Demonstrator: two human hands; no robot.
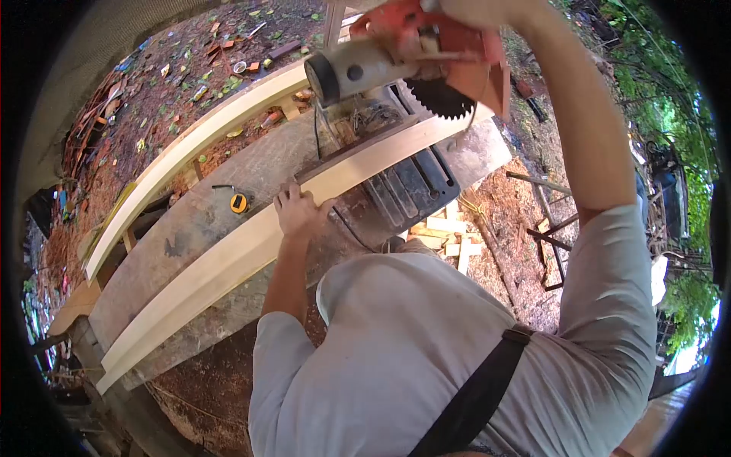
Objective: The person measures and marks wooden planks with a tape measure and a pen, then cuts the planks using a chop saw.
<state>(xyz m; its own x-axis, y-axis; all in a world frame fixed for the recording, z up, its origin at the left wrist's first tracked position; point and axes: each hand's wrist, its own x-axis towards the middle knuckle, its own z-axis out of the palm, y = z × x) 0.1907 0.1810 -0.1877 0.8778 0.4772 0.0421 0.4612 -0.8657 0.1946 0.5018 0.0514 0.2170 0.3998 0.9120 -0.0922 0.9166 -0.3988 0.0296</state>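
Note:
My left hand (pixel 299 211) presses on a long pale board (pixel 228 259), fingers over its far edge against the dark fence. The board lies across the black base (pixel 403 190) of a red miter saw (pixel 472 65). At the top of the view my right hand (pixel 476 9) is on the saw's handle, its fingers mostly cut off by the frame edge. The toothed blade (pixel 442 97) is over the board's right part; whether it touches the wood is unclear. A yellow tape measure (pixel 239 203) rests on the worn table (pixel 175 244), left of my left hand.
Another long pale board (pixel 183 148) runs along the table's far side. Wood offcuts (pixel 449 236) lie on the ground beyond the saw base. A metal frame (pixel 548 236) stands at the right. Debris and leaves cover the ground at the upper left.

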